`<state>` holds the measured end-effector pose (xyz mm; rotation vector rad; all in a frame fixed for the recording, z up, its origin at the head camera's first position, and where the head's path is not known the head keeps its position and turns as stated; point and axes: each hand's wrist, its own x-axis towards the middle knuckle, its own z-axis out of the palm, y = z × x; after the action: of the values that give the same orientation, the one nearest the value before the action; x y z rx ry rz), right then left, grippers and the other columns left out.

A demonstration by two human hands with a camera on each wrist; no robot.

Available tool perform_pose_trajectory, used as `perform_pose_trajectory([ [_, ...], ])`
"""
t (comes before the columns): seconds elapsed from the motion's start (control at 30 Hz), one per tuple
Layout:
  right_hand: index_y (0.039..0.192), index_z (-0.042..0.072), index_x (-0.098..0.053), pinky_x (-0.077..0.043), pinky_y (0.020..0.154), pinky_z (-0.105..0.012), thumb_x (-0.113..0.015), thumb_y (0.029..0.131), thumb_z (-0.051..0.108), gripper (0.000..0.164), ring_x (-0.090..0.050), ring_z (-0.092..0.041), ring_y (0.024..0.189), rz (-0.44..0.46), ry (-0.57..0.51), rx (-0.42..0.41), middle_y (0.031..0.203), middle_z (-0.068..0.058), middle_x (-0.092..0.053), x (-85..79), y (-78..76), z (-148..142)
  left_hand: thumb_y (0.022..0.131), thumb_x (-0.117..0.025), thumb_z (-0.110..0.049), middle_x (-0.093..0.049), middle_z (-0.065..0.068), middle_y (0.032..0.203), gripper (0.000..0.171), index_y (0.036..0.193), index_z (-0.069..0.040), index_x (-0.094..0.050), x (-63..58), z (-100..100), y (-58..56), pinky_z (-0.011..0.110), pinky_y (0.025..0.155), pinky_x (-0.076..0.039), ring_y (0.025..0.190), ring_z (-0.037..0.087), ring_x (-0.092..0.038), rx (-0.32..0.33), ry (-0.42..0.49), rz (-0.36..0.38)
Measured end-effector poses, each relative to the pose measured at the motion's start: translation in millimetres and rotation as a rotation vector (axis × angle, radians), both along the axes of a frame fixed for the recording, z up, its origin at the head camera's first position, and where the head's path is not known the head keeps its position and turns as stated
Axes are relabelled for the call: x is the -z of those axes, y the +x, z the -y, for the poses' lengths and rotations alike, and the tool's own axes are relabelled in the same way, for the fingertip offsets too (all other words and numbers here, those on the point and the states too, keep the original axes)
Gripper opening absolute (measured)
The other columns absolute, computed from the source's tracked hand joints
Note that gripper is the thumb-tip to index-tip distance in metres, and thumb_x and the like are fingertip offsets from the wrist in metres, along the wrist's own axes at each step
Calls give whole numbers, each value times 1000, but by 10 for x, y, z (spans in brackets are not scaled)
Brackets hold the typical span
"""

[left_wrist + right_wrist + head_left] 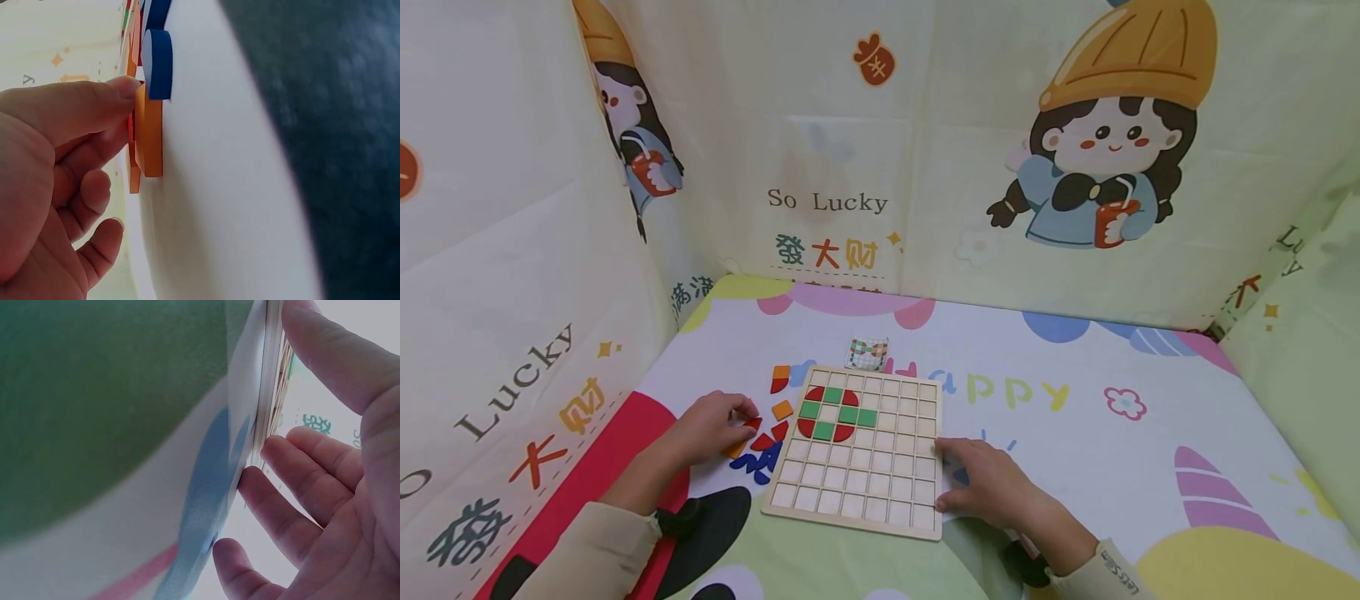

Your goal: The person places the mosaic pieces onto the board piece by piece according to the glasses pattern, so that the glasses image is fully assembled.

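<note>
Beside the loose pieces, my left hand [711,427] pinches a red piece [753,423] between thumb and fingers. In the left wrist view an orange piece [150,134] and a blue piece [159,62] lie close to the thumb tip, partly hiding the red one. My right hand [988,479] rests along the right edge of a wooden grid board [880,475], its thumb and fingertips at the rim. Several green squares [848,414] and red rounded pieces [843,432] sit in the board's upper left cells.
Blue pieces [763,461] are heaped left of the board. An orange square [782,410] and an orange-and-red pair [780,378] lie farther back. A small patterned card [867,353] stands behind the board. Printed cloth walls [940,167] enclose the table at back and sides.
</note>
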<state>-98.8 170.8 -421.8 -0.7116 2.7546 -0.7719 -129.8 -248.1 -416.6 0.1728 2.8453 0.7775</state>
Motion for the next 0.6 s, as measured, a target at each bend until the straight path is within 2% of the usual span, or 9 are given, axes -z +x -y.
perform_pose_trajectory([
  [0.33,133,3,-59,-42,100,-56,-88,74,34,73,-54,-37,123,-18,-4,0,132,-13,-61,-9,14,7,80,-82,-11,-63,10,101,31,108,-4,-70,-25,-22,-23,35,68,-59,101,30,-55,-1,-1,5],
  [0.6,133,3,-59,-42,100,-56,-88,74,34,73,-54,-37,124,-17,-1,3,132,-14,-61,-16,13,7,83,-79,-12,-61,9,101,22,103,-8,-70,-95,-233,-117,30,62,-57,98,26,-53,5,32,-15],
])
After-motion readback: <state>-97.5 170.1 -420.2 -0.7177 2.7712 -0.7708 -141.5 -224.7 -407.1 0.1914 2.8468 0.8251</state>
